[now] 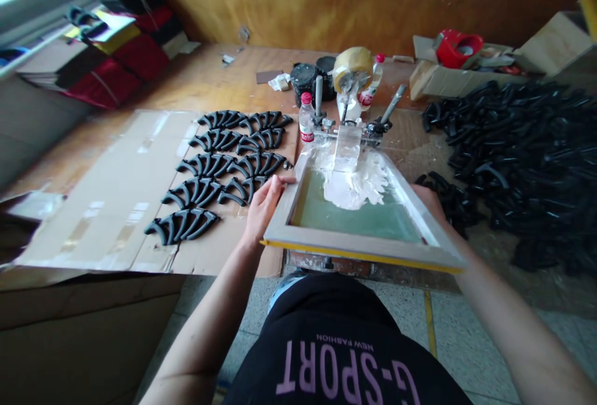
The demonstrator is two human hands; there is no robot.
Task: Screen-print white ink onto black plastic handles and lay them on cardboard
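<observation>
In front of me stands a wooden-framed printing screen with green mesh, its near edge raised and trimmed in yellow. White paste lies thick over the far half of the mesh. My left hand is at the screen's left rail, fingers closed against it, one finger reaching along the wood. Beyond the right rail is my right hand; the frame hides its fingers. Black curved handles lie in rows on cardboard to the left. A clear block sits at the screen's far end, by a metal clamp.
A large heap of black handles covers the right side. Behind the screen are bottles, black tubs and a tape roll. An open carton holds a red tape roll. Stacked bundles stand far left.
</observation>
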